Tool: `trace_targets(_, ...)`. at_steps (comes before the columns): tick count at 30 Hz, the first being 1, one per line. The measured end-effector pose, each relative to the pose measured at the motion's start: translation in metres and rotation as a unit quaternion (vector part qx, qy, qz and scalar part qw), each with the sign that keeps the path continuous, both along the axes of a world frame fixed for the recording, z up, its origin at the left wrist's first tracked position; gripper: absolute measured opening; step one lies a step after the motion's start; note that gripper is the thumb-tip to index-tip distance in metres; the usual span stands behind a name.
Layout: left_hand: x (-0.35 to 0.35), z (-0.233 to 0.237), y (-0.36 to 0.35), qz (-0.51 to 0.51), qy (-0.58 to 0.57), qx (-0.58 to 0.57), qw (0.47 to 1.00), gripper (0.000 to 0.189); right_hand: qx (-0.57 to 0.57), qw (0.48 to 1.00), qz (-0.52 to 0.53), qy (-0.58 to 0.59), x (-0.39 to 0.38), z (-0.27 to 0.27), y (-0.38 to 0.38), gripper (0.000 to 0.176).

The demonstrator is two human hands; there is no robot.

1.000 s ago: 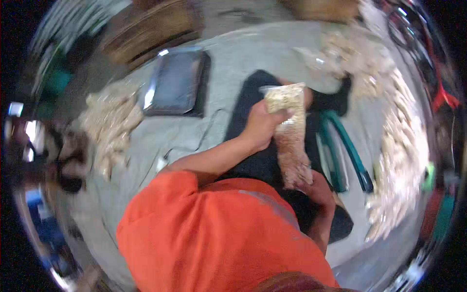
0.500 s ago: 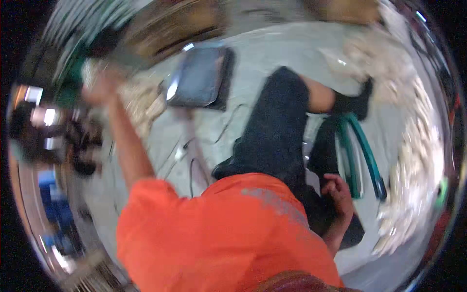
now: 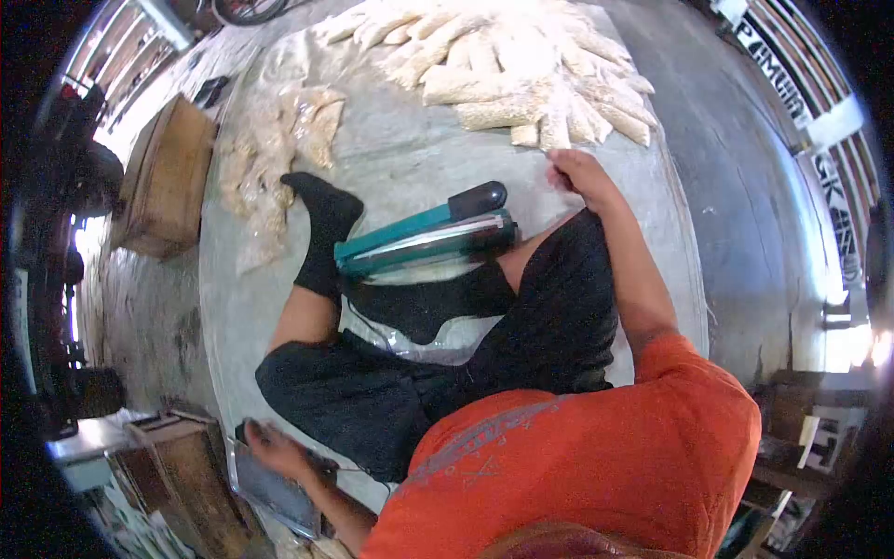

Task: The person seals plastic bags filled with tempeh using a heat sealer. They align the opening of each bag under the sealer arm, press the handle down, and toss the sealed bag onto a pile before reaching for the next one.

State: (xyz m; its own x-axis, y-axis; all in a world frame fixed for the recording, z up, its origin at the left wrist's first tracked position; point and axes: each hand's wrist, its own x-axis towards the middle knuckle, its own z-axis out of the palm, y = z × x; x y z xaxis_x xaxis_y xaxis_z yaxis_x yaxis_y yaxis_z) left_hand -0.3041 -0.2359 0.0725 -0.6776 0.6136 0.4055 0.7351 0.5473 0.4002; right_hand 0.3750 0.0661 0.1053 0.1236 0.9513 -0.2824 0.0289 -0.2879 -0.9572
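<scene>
My left hand (image 3: pixel 275 451) reaches over a dark flat tray-like device (image 3: pixel 270 489) at the lower left, its fingers apart and somewhat blurred; I see nothing held in it. Above my right knee, my right hand (image 3: pixel 579 175) is loosely curled with its fingers apart, and no object shows in it. Close beyond it lies a pile of long clear bags filled with pale snack pieces (image 3: pixel 503 88). A teal bag sealer (image 3: pixel 400 231) with a black handle end rests across my folded legs' inner side, beside my socked feet.
Loose filled bags (image 3: pixel 279 158) lie on the pale floor sheet (image 3: pixel 400 149) at the upper left. Wooden boxes (image 3: pixel 166 177) stand along the left, another box (image 3: pixel 186 475) at the lower left. A wheel (image 3: pixel 250 9) shows at the top edge. Slatted, lettered boards line the right.
My view has swung toward the right, bringing the bag pile to the top. My left hand has moved from the loose bags beyond the dark device to over that device. My right hand is farther forward.
</scene>
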Motion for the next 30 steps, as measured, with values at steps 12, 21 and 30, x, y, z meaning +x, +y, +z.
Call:
trace_targets(12,0.054,-0.009,0.076,0.0,-0.181,-0.06,0.982,0.08,0.071,0.87,-0.288,-0.394,0.071,-0.16,0.194,0.02)
trace_targets(21,0.076,-0.003,0.082,0.01,-0.033,-0.058,0.998,0.065,0.45,0.769,-0.283,-0.356,-0.007,0.029,0.096,0.02)
trace_targets(30,0.305,0.069,0.147,-0.603,-0.078,-0.007,0.794,0.063,0.526,0.772,-0.245,-0.259,-0.096,0.103,-0.089,0.017)
